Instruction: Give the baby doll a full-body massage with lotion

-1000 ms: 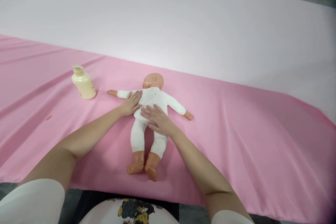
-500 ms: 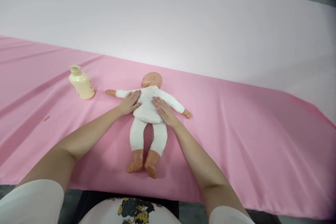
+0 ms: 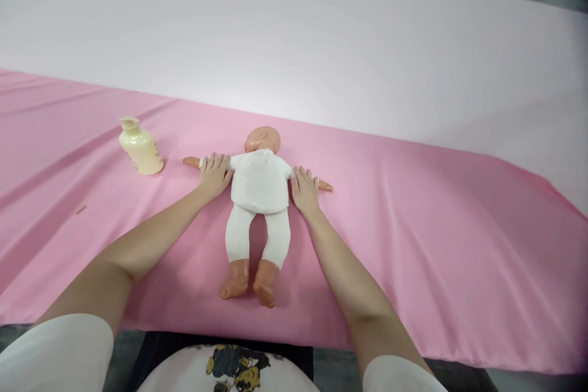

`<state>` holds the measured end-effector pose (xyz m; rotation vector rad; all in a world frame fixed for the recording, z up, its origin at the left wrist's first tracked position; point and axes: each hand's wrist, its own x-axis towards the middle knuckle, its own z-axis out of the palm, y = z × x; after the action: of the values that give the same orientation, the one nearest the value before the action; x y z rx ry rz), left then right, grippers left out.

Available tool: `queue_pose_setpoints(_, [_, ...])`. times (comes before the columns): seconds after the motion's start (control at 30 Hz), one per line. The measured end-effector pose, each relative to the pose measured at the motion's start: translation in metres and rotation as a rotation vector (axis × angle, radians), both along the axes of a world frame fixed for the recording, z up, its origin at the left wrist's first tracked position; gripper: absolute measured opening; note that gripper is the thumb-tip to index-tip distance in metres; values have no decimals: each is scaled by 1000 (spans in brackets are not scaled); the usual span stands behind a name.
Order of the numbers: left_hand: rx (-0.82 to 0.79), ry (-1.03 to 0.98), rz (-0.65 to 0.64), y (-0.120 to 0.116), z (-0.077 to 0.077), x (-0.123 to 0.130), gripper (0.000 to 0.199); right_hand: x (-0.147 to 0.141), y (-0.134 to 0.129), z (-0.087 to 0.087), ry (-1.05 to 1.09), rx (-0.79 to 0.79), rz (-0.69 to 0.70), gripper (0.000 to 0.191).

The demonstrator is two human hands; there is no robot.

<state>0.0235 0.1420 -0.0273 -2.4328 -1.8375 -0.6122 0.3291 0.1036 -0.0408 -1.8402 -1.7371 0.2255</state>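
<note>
A baby doll (image 3: 260, 182) in a white top and white trousers lies on the pink cloth, its arms spread and its head turned to the left side of the view. My left hand (image 3: 215, 175) lies flat over the doll's arm on the left, fingers pointing up and away. On the other side, my right hand (image 3: 305, 188) rests with extended fingers across the doll's other arm. The doll's hands stick out beyond my fingers, and its torso is uncovered.
A cream pump bottle (image 3: 141, 148) stands left of the doll. Nearer to me lies a small brownish strip (image 3: 81, 210). The pink cloth (image 3: 441, 245) has folds and drapes at the near edge. A white surface (image 3: 294, 43) lies behind it.
Both my hands have moved outward from the doll's torso onto its arms. The doll's arm on the right now lies straighter out, its hand a little higher in view.
</note>
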Motion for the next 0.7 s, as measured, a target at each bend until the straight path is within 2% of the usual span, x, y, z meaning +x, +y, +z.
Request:
queue_pose_setpoints(0.1, [-3, 9, 12, -3, 0, 2, 65, -3, 0, 2, 46, 3, 31, 73])
queue_pose_setpoints(0.23, [-17, 10, -28, -5, -1, 4, 69, -20, -7, 11, 189, -9, 326, 75])
queue_pose_setpoints(0.37, [-19, -19, -77, -4, -4, 3, 72, -37, -18, 22, 138, -21, 579, 68])
queue_pose_setpoints(0.53, [-8, -63, -93, -3, -5, 3, 74, -46, -31, 37, 27, 3, 778, 56])
queue_pose_setpoints(0.63, [-27, -98, -108, -5, 1, 6, 69, -51, -37, 45, 86, -44, 882, 49])
queue_pose_setpoints(0.7, [-39, -126, -164, -8, 7, 8, 64, -54, -39, 51, 187, -88, 929, 47])
